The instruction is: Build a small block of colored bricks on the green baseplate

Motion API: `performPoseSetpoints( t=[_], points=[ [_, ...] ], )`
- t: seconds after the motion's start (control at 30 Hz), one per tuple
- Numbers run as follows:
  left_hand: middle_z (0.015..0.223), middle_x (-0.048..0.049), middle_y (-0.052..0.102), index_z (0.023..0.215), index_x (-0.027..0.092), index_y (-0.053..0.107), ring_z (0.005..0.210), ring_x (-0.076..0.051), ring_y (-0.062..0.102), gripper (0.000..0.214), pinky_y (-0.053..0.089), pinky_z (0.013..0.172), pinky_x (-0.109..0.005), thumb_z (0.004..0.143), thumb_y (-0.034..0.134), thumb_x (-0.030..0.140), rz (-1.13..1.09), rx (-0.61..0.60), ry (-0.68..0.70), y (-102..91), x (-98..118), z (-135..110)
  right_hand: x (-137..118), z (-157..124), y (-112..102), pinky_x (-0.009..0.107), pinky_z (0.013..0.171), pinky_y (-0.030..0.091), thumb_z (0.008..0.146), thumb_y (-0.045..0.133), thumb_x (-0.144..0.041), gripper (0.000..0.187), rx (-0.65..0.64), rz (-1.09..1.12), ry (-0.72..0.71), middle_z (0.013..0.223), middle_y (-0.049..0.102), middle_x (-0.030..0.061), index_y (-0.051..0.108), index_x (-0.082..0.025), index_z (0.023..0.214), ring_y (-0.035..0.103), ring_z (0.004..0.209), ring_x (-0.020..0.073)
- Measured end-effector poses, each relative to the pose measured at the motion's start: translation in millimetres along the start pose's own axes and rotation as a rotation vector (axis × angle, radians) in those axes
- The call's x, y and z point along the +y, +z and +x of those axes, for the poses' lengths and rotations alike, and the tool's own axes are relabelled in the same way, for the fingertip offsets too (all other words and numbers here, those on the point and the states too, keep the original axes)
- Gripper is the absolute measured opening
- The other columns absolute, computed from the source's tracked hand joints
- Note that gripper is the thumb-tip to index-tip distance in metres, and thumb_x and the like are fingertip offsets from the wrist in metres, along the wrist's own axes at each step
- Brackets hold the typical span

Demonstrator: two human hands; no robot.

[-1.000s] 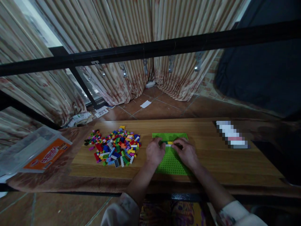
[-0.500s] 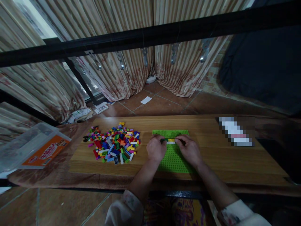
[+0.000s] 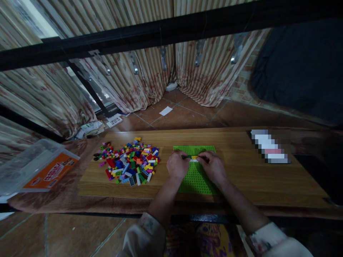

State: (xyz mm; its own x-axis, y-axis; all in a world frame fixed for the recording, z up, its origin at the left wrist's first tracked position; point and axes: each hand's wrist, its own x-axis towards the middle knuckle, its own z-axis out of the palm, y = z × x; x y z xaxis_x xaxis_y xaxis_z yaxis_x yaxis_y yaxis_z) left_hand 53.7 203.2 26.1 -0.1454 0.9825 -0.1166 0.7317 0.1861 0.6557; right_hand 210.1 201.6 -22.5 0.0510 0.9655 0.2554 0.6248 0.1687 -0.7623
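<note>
A green studded baseplate lies on the wooden board, partly covered by both my hands. Across its upper part runs a short row of toy building bricks, with a yellow brick behind a white brick and dark green at the left end. My left hand is closed, its thumb and fingers pinching the row's left end. From the other side, my right hand has its fingertips closed on the right end. The fingers hide both ends of the row.
Left of the baseplate spreads a heap of mixed building bricks on the wooden board. A clear plastic box with an orange label stands at far left. A pixelated flat item lies to the right. A black bar crosses beyond.
My right fingertips have shifted slightly left along the row and cover more of the yellow brick. My left hand keeps its grip. The view has tilted a little.
</note>
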Motion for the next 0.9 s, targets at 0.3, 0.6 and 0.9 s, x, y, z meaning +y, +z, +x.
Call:
performPoseSetpoints(
  t=[0.3, 0.6, 0.9],
  points=[
    [0.101, -0.0048, 0.073, 0.089, 0.024, 0.075, 0.094, -0.022, 0.067, 0.016, 0.051, 0.085, -0.033, 0.074, 0.069, 0.023, -0.041, 0.021, -0.003, 4.0, -4, 2, 1, 2, 0, 0.036, 0.078, 0.049, 0.081, 0.056, -0.043, 0.024, -0.007, 0.022, -0.009, 0.083, 0.064, 0.0041, 0.068, -0.022, 0.079, 0.060, 0.078, 0.0195],
    [0.108, -0.0057, 0.070, 0.108, 0.020, 0.068, 0.089, -0.013, 0.067, 0.026, 0.053, 0.086, -0.027, 0.086, 0.056, 0.015, -0.208, 0.118, 0.128, -9.7, -22, -25, 3, -1, -16, 0.038, 0.081, 0.052, 0.087, 0.048, -0.049, 0.037, 0.049, 0.083, -0.014, 0.091, 0.072, 0.0080, 0.070, -0.020, 0.089, 0.067, 0.084, 0.0221],
    [0.109, -0.0052, 0.067, 0.101, 0.023, 0.065, 0.103, -0.016, 0.064, 0.023, 0.052, 0.093, -0.029, 0.087, 0.051, 0.011, -0.345, 0.217, 0.307, -20.3, -86, -117, -49, -41, -3, 0.038, 0.086, 0.050, 0.088, 0.051, -0.047, 0.033, 0.037, 0.204, -0.058, 0.100, 0.072, 0.0084, 0.069, -0.021, 0.094, 0.065, 0.095, 0.0232]
  ],
)
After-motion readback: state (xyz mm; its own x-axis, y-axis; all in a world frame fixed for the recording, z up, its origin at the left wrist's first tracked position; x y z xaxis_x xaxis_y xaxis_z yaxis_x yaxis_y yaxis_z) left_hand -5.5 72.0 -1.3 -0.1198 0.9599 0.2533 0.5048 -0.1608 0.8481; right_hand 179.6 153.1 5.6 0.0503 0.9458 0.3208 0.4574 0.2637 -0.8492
